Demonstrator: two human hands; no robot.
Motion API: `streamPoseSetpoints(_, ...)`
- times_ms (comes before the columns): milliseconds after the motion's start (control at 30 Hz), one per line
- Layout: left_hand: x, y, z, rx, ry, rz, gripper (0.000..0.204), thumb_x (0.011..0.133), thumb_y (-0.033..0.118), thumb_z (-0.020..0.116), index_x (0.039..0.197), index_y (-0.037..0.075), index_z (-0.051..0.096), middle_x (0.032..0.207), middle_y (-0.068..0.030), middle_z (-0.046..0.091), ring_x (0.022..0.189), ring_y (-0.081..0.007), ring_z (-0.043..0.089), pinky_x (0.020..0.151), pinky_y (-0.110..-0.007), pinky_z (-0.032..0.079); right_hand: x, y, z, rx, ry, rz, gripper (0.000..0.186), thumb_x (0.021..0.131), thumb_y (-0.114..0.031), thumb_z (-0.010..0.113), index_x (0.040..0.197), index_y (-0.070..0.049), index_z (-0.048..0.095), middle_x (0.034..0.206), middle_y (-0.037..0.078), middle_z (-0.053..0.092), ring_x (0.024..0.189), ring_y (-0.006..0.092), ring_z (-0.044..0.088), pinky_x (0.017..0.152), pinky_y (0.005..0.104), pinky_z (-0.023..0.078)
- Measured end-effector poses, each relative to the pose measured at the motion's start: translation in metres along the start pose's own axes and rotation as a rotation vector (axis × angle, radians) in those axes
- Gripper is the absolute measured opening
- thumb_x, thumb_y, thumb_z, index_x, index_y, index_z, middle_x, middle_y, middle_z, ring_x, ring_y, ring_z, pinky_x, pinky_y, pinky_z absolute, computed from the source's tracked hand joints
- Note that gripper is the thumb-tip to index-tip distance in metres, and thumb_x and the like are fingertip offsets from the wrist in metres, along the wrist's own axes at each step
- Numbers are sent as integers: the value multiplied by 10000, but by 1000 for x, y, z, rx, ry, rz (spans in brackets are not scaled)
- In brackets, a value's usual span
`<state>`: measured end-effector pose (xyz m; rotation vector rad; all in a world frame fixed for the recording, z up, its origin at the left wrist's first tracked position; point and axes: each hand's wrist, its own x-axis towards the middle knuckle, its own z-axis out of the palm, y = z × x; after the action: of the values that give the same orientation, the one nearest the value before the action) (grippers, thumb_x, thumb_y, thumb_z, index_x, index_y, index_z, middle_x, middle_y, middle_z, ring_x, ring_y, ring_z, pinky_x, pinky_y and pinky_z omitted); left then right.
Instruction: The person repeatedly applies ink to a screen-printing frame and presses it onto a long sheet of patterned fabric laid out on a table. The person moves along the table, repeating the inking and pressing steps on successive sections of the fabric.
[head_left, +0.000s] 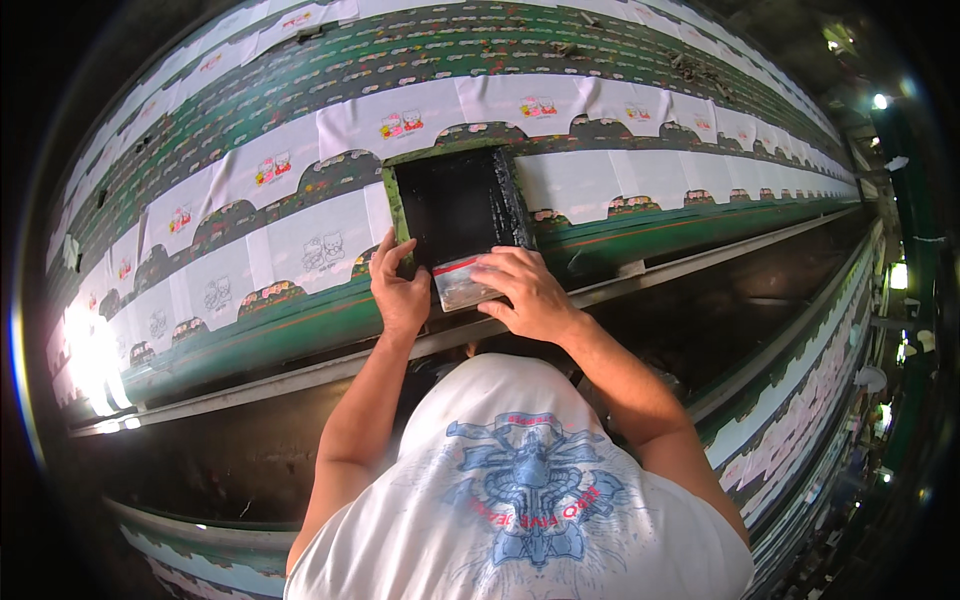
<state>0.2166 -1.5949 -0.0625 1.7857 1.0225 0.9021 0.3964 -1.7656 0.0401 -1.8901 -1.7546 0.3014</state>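
A screen printing frame with a dark mesh lies over white cloth pieces on the long green table. My left hand grips the frame's near left corner, with fingers and thumb about its edge. In my right hand is a flat, pale squeegee with a red stripe along its upper edge. The squeegee sits at the near end of the mesh, and its blade edge is hidden. White cloth pieces reach out on both sides of the frame; those at the left carry dark outlines of cartoon figures.
A metal rail runs along the near edge of the green table. Farther rows of cloth bear coloured cartoon prints. Behind me, past a dark aisle, stands another table with cloth. Glare whitens the far left.
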Motion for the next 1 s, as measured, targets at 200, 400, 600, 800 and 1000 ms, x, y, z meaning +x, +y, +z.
streamPoseSetpoints(200, 2, 9, 2, -22, 28, -26, 414, 750, -120, 722, 1101, 64, 842, 1628, -205, 665, 1502, -383, 593, 1259, -468, 476, -42, 45, 0, 195, 288, 301, 395, 1010, -184, 827, 1364, -18, 778, 1470, 217, 717, 1380, 409, 676, 1181, 504, 533)
streamPoseSetpoints(400, -4, 44, 49, -47, 54, 136, 380, 749, -115, 715, 1068, 58, 826, 1623, -212, 674, 1443, -381, 620, 1233, -487, 465, -80, 95, -18, 395, 327, 280, 402, 998, -209, 835, 1352, -25, 782, 1458, 195, 737, 1387, 385, 675, 1203, 496, 518)
streamPoseSetpoints(600, -25, 65, 161, -118, 82, 119, 362, 742, -129, 708, 1042, 38, 825, 1621, -249, 661, 1443, -375, 622, 1247, -472, 474, -127, 169, -74, 321, 315, 283, 391, 980, -115, 802, 1352, 4, 787, 1456, 194, 747, 1396, 360, 675, 1221, 470, 502)
streamPoseSetpoints(800, -39, 81, 227, -122, 65, 62, 327, 750, -91, 732, 1033, 55, 808, 1602, -241, 681, 1462, -396, 628, 1292, -492, 423, -157, 223, -117, 315, 283, 275, 394, 991, -157, 812, 1361, -25, 786, 1456, 178, 752, 1379, 379, 676, 1212, 486, 498)
streamPoseSetpoints(1000, -38, 83, 238, -181, 57, -53, 310, 745, -98, 734, 1014, 38, 805, 1632, -237, 666, 1492, -372, 619, 1300, -469, 424, -143, 220, -136, 56, 221, 25, 374, 966, -141, 823, 1330, -65, 777, 1454, 156, 717, 1403, 410, 640, 1207, 540, 501)
